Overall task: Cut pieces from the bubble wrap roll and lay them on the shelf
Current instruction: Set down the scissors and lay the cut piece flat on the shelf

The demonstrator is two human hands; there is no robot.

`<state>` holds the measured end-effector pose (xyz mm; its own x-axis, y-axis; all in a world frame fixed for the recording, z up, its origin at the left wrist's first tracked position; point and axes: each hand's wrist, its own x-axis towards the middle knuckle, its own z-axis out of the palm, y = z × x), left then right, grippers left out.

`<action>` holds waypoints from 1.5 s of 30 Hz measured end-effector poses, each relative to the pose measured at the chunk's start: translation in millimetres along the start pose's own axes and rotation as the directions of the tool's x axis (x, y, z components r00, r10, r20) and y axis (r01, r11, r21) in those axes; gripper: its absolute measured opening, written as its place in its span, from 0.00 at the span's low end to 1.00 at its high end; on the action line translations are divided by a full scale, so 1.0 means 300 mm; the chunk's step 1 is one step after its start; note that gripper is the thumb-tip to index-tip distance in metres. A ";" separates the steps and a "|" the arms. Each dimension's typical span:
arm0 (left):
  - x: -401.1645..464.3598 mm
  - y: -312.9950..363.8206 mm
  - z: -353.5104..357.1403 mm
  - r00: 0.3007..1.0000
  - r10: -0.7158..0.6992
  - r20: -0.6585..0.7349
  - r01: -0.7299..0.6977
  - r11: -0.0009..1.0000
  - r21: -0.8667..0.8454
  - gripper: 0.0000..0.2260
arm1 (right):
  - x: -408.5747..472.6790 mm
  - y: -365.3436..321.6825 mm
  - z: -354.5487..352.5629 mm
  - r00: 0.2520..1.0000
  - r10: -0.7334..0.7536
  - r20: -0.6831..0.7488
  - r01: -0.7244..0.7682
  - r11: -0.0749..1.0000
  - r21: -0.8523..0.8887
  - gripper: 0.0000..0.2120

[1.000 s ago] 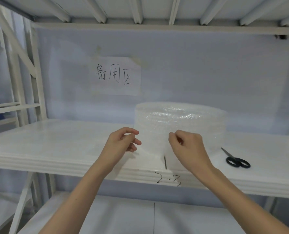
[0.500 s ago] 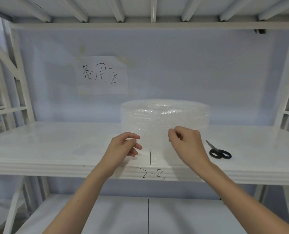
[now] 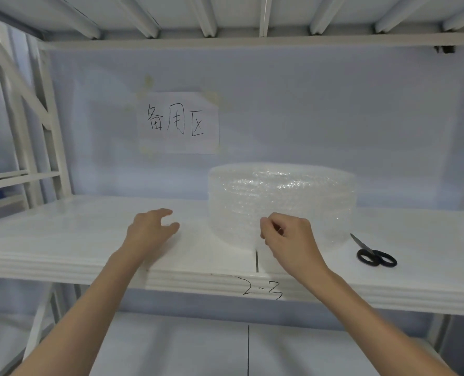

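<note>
A wide roll of clear bubble wrap point(image 3: 282, 202) stands on end on the white shelf point(image 3: 62, 240), right of centre. My right hand point(image 3: 287, 240) pinches the wrap's loose edge at the front of the roll, thumb against forefinger. My left hand point(image 3: 149, 232) hovers over the shelf to the left of the roll, apart from it, with curled fingers and the thumb spread. I see no wrap between its fingers. Black-handled scissors point(image 3: 374, 255) lie shut on the shelf just right of the roll.
A paper sign point(image 3: 179, 122) with handwriting is taped to the back wall. The shelf's front edge carries the mark "2-3" point(image 3: 263, 290). Another shelf board point(image 3: 252, 17) runs overhead and a lower shelf point(image 3: 171, 346) lies below. White frame uprights point(image 3: 54, 126) stand at the left.
My left hand has let go of its pinch near the roll, moved left and opened its fingers. My right hand keeps its pinch on the wrap. The view has shifted slightly.
</note>
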<state>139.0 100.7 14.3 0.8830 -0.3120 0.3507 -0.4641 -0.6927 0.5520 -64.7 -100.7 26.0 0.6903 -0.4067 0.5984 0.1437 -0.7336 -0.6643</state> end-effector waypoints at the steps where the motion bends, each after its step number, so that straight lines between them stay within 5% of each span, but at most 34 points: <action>1: 0.006 -0.007 0.013 0.999 -0.024 0.041 0.021 0.998 0.064 0.23 | 0.002 -0.002 0.010 1.000 0.002 0.007 -0.002 1.000 0.006 0.18; 5: 0.025 -0.013 0.049 0.996 -0.056 0.066 0.041 0.978 0.207 0.21 | 0.008 0.000 0.045 0.999 0.013 0.034 -0.014 0.999 0.035 0.18; 12: 0.015 -0.021 0.050 0.981 0.127 -0.146 -0.114 0.989 0.098 0.10 | 0.025 -0.006 0.117 0.996 0.038 0.077 -0.043 0.997 0.071 0.18; 16: -0.004 0.003 0.029 0.960 0.205 -0.190 -0.244 0.946 -0.215 0.09 | 0.032 -0.032 0.174 0.995 0.029 0.100 -0.040 0.993 0.108 0.19; 19: -0.032 0.041 -0.007 0.974 0.175 -0.147 -0.228 0.766 -0.600 0.16 | 0.039 -0.057 0.211 0.993 0.039 0.115 -0.054 0.990 0.129 0.17; 23: -0.072 0.079 -0.025 0.985 0.165 -0.047 -0.137 0.586 -0.799 0.21 | 0.063 -0.093 0.255 0.985 0.084 0.152 -0.119 0.963 0.242 0.10; 32: -0.109 0.100 0.028 0.984 0.172 0.032 -0.058 0.492 -0.869 0.01 | 0.086 -0.128 0.274 0.943 0.186 0.276 -0.303 0.824 0.478 0.10; 36: -0.119 0.110 0.037 0.979 0.175 0.101 0.023 0.401 -0.916 0.01 | 0.086 -0.118 0.264 0.937 0.210 0.279 -0.328 0.806 0.492 0.10; 45: -0.130 0.112 0.037 0.987 0.146 0.062 0.005 0.364 -0.931 0.10 | 0.088 -0.092 0.256 0.935 0.229 0.270 -0.342 0.782 0.521 0.08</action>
<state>89.6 82.3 10.7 0.8086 -0.4493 0.3798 -0.2304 0.3520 0.9072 4.1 -49.4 25.7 0.8701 -0.4008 0.2867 0.2459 -0.1510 -0.9575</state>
